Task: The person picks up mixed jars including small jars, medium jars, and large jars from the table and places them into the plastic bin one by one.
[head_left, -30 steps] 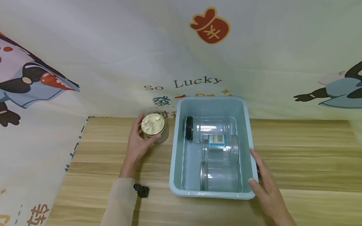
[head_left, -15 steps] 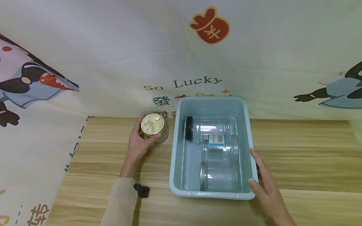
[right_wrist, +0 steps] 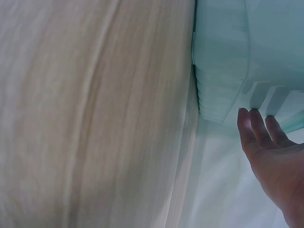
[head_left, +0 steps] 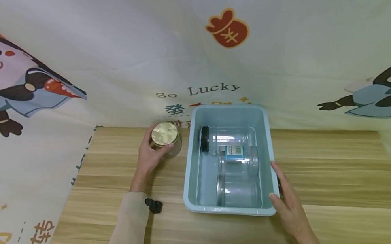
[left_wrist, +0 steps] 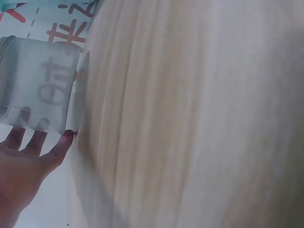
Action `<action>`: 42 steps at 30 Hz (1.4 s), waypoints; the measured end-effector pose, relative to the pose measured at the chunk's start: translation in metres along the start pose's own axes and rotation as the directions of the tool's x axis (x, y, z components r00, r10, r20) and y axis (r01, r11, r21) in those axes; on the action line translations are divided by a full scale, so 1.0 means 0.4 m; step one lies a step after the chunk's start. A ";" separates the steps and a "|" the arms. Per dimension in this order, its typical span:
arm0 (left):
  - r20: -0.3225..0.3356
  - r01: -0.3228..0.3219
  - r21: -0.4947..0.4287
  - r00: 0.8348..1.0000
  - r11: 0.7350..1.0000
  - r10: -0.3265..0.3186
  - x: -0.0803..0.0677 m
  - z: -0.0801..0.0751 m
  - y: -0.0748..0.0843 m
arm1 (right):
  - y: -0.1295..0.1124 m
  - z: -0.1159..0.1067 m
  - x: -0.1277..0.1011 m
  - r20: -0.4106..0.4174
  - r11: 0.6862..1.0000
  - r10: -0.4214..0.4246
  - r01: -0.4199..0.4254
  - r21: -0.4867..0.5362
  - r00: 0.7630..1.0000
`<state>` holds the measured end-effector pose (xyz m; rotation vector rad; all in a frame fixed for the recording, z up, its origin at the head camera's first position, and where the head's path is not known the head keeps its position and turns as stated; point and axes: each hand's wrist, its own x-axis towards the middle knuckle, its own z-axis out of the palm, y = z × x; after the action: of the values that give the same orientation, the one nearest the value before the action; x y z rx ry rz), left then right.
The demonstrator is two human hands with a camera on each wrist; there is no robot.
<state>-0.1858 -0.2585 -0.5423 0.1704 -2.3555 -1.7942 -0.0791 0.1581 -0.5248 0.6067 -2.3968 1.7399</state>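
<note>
My left hand (head_left: 148, 161) holds a clear jar (head_left: 175, 147) with a gold lid (head_left: 164, 133), standing to the left of a light blue plastic bin (head_left: 190, 207). In the left wrist view, fingers touch the lower side of the jar (left_wrist: 40, 80); whether its base meets the table cannot be told. My right hand (head_left: 290, 209) grips the bin's right rim, thumb over the edge and fingers along the outer wall (right_wrist: 218, 61). Inside the bin lie a black-lidded clear jar (head_left: 230, 135), a clear jar with a blue-and-white label (head_left: 239, 164), and a silver-lidded jar (head_left: 239, 192).
The wood-grain table (head_left: 337, 168) extends on both sides of the bin and in front of it. Behind the table hangs a printed white cloth (head_left: 145, 53), close to the bin's far end and the held jar.
The gold-lidded jar has tilted or shifted slightly in my left hand, and more of its clear side shows. My right hand and the bin stay put.
</note>
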 end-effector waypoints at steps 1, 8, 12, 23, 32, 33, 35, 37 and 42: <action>0.001 0.006 0.001 1.000 1.000 -0.006 0.000 -0.001 0.003 | 0.000 0.000 0.000 0.001 1.000 -0.001 0.001 -0.004 1.000; 0.026 0.003 0.015 1.000 1.000 -0.003 -0.016 -0.009 0.063 | 0.001 0.001 0.000 0.000 1.000 0.000 0.000 -0.003 1.000; 0.029 -0.010 0.030 1.000 0.999 0.009 -0.028 -0.011 0.098 | 0.001 0.001 0.000 -0.001 1.000 0.001 -0.001 0.001 1.000; 0.053 -0.025 0.106 0.998 0.994 0.019 -0.044 -0.015 0.136 | -0.002 -0.001 0.000 -0.013 1.000 -0.006 0.006 0.002 1.000; 0.059 -0.117 0.136 0.992 0.984 0.110 -0.053 -0.014 0.164 | -0.002 0.002 0.000 -0.011 1.000 0.003 -0.003 0.010 1.000; 0.061 -0.120 0.134 0.992 0.984 0.113 -0.053 -0.015 0.165 | -0.001 0.003 0.000 -0.011 1.000 0.001 -0.001 0.007 1.000; 0.065 -0.127 0.136 0.991 0.983 0.119 -0.053 -0.016 0.167 | 0.000 0.003 0.001 -0.012 1.000 -0.011 0.011 -0.001 1.000; 0.070 -0.129 0.139 0.990 0.982 0.120 -0.052 -0.015 0.168 | 0.000 0.003 0.001 -0.011 1.000 -0.012 0.012 0.001 1.000; 0.071 -0.138 0.154 0.989 0.978 0.128 -0.053 -0.016 0.174 | -0.005 0.004 0.002 -0.012 1.000 0.003 -0.003 0.015 1.000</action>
<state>-0.1628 -0.2420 -0.4752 -0.0216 -2.4872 -1.5742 -0.0791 0.1560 -0.5234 0.5924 -2.3798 1.7596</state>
